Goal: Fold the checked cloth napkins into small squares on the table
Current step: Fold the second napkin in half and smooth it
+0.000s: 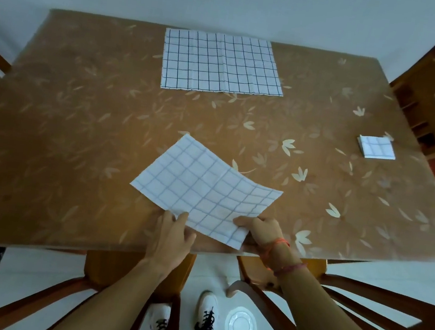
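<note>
My left hand (172,235) and right hand (261,231) each pinched the near edge of the napkin (204,191), skewed over the table (76,132) front. Risk: uneven pull, edges misalign, crooked square.

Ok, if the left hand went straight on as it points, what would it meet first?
The left hand pinches the held napkin; past that only bare table, then likely the unfolded napkin at the far edge, though the line is uncertain.
</note>
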